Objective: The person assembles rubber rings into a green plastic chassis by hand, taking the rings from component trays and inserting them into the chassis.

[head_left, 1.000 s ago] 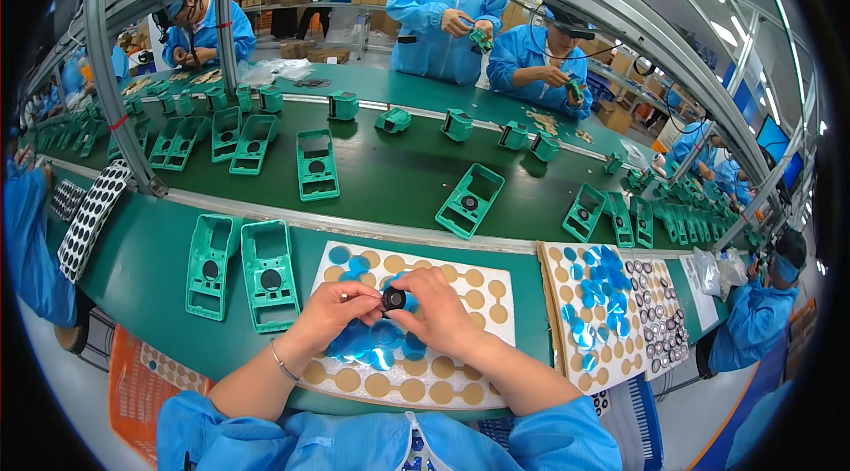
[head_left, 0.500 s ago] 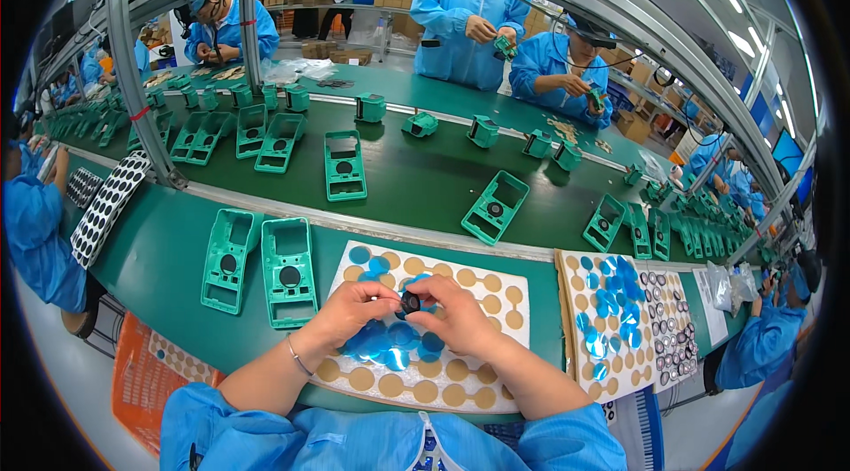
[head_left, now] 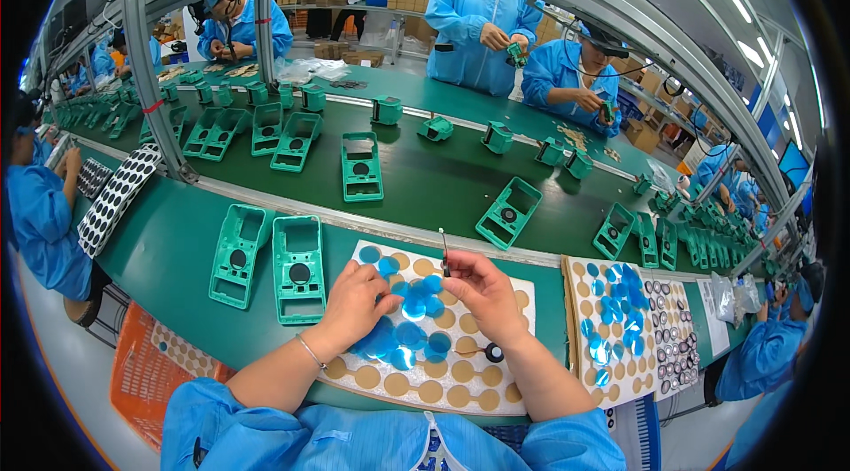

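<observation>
My left hand (head_left: 356,301) hovers over a white sheet (head_left: 372,251) of tan discs, fingers curled in beside loose blue film discs (head_left: 381,343); whatever may be in its fingertips is hidden. In my right hand (head_left: 485,294), thumb and fingers pinch a thin dark piece with a light tip (head_left: 444,250), upright like a wired part seen edge-on. Close to my right wrist, a small round black part with a wire (head_left: 493,352) rests on the sheet. Two green plastic housings, one (head_left: 239,257) left of the other (head_left: 299,273), lie left of the sheet, each with a black disc in it.
Beyond a metal rail, a dark green conveyor (head_left: 425,179) carries several green housings. At right lie another disc sheet with blue films (head_left: 580,294) and a sheet of ringed parts (head_left: 673,329). An orange crate (head_left: 142,382) stands lower left. Co-workers in blue sit and stand around.
My hands, earlier together on a round black part, have moved apart. The right now holds a dark piece upright. A black part with a wire has come into view by my right wrist.
</observation>
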`<state>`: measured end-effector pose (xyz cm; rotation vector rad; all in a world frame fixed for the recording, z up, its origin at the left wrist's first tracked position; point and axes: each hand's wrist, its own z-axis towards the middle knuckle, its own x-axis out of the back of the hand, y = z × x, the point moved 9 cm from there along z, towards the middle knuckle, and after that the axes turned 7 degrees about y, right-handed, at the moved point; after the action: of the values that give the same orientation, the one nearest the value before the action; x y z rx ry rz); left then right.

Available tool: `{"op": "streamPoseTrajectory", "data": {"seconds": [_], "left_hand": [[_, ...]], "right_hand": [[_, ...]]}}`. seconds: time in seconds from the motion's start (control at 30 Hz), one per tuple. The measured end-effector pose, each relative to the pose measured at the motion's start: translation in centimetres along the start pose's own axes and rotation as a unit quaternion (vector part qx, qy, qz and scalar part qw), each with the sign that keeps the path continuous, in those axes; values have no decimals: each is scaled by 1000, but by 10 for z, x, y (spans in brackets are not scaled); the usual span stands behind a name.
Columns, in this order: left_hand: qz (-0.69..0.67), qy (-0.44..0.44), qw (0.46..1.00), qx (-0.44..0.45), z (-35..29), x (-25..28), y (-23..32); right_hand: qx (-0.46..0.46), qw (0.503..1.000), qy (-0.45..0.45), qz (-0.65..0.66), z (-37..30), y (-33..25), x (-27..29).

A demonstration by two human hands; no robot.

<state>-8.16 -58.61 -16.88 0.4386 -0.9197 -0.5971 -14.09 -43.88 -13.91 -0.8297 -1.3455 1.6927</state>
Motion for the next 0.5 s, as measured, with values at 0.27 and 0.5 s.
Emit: {"op": "streamPoseTrajectory", "data": {"seconds": [0.27, 0.5], "left_hand": [[34, 236, 968, 76, 10, 109, -26], [180, 84, 950, 239, -49, 126, -109]], "right_hand": [[-13, 999, 9, -51, -1, 9, -2], [-4, 995, -8, -103, -4, 11, -14]]}}
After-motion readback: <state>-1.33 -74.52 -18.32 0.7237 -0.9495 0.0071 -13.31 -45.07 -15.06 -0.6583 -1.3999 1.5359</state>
